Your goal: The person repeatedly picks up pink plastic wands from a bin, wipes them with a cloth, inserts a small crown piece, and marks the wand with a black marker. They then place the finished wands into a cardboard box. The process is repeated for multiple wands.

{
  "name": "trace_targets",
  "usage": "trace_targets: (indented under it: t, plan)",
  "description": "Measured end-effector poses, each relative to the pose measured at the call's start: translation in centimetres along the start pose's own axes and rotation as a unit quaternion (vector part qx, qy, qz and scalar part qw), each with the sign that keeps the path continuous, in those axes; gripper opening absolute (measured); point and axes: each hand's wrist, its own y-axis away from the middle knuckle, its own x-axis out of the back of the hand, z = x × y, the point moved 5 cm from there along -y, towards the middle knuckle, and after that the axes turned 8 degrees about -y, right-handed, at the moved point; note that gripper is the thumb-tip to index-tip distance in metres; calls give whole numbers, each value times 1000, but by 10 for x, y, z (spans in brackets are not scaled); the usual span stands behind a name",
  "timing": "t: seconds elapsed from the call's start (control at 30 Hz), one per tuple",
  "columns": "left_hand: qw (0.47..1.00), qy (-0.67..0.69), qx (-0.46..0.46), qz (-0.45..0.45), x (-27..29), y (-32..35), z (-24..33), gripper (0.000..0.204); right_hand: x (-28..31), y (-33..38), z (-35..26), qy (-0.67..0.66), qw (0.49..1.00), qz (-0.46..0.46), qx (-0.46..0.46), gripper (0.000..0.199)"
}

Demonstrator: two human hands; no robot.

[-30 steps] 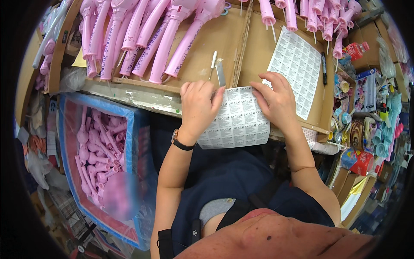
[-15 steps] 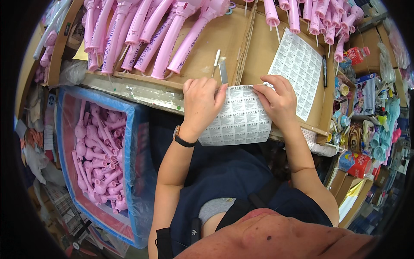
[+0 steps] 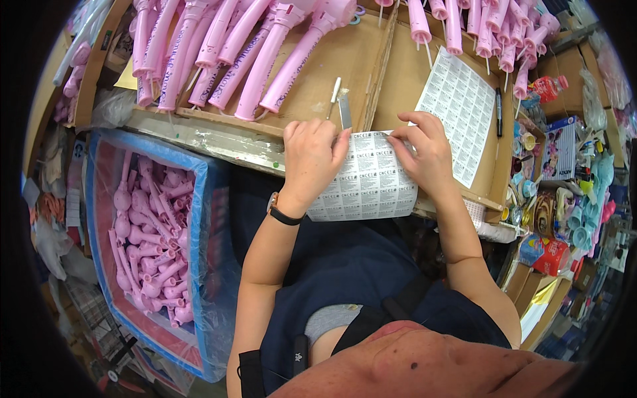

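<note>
A white sheet of printed stickers [image 3: 365, 189] hangs in front of me at the bench's near edge, its lower part curving toward my body. My left hand [image 3: 313, 154], with a dark-banded watch at the wrist, grips the sheet's left side, thumb on top along the upper corner. With thumb and fingertips my right hand [image 3: 424, 154] pinches at the upper right edge. Whether a single sticker is between those fingertips is too small to tell. A second sticker sheet [image 3: 456, 109] lies flat on the cardboard beyond my right hand.
Pink long-handled plastic pieces [image 3: 292, 60] lie along the tray's far side. A metal blade [image 3: 344, 109] and a white pen-like tool [image 3: 334, 93] lie beyond my left hand; a black marker [image 3: 499, 111] is at right. A blue-rimmed bin [image 3: 196, 265] of pink parts stands left.
My right hand's fingers have bent and lifted slightly at the sheet's upper right edge. My left hand keeps its grip. The whole view has shifted very little.
</note>
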Motion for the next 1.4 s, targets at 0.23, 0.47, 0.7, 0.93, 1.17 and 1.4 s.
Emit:
trace_targets:
  t: [0.23, 0.47, 0.7, 0.93, 1.17, 1.4]
  plan:
    - [1000, 3, 7, -1, -1, -1, 1, 27, 10, 11, -2, 33, 995, 10, 98, 15]
    - [1000, 6, 6, -2, -1, -2, 1, 27, 24, 15, 13, -105, 993, -8, 48, 17]
    - [1000, 4, 8, -1, -3, -2, 1, 26, 29, 2, 14, -266, 961, 61, -47, 41]
    - [1000, 10, 8, -1, -3, -3, 2, 25, 0, -16, -16, 20, 991, -62, 114, 46]
    - [998, -9, 39, 53, -24, 0, 2, 21, -11, 5, 3, -1, 992, 9, 127, 22]
    - [997, -41, 46, 52, -7, 4, 12, 24, -12, 16, 25, -106, 987, 8, 119, 46]
